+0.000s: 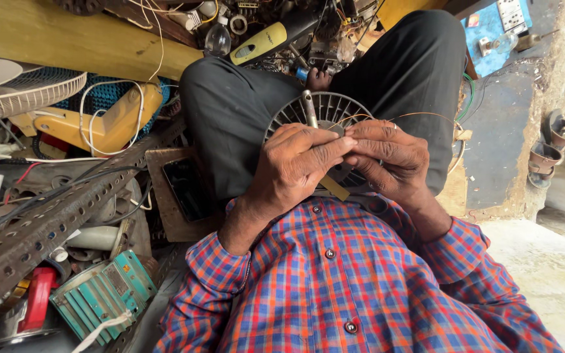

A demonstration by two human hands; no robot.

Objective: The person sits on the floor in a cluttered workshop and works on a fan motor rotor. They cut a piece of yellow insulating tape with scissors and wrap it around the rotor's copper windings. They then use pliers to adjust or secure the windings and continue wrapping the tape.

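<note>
Head view shows the left hand [295,163] and right hand [387,157] pinched shut on thin copper wire [426,115] over a round grey ribbed motor core [335,111] on the lap; wire looks springy, kink-prone; core seems heavy, rim-gripped.

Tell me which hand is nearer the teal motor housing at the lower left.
Left. The left hand rests on the round finned part nearer the teal motor housing; the right hand is farther away.
</note>
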